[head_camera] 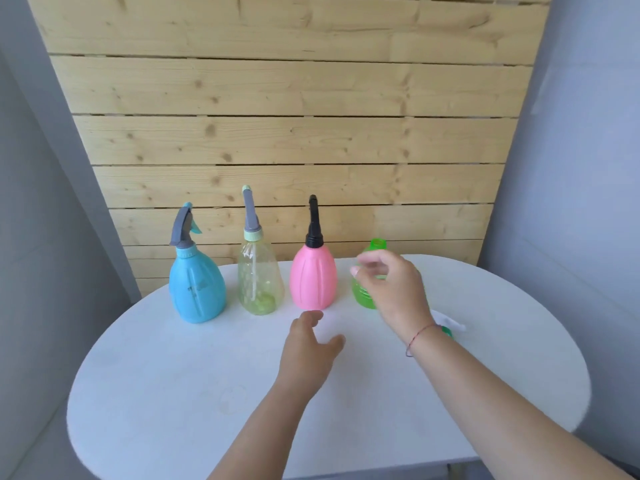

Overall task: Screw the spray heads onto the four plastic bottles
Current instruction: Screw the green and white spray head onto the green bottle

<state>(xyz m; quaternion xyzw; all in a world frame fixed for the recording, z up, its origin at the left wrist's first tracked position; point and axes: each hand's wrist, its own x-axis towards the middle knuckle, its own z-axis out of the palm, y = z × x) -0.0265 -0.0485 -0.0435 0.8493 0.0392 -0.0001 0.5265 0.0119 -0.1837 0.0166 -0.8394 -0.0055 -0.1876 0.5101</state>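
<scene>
Four bottles stand in a row at the back of the white table [173, 375]. The blue bottle [197, 289] carries a grey spray head. The clear yellowish bottle [259, 282] has a grey head with a pale green collar. On the pink bottle [313, 277] sits a black head. The green bottle [365, 292] has a bare open neck. My right hand [391, 282] hovers open just in front of the green bottle, hiding much of it. My left hand [308, 351] is open above the table in front of the pink bottle. A white and green spray head [450, 326] lies behind my right wrist, mostly hidden.
A wall of light wooden planks [294, 133] rises directly behind the bottles. Grey walls close in on both sides. The table's rounded front edge runs near the bottom of the view.
</scene>
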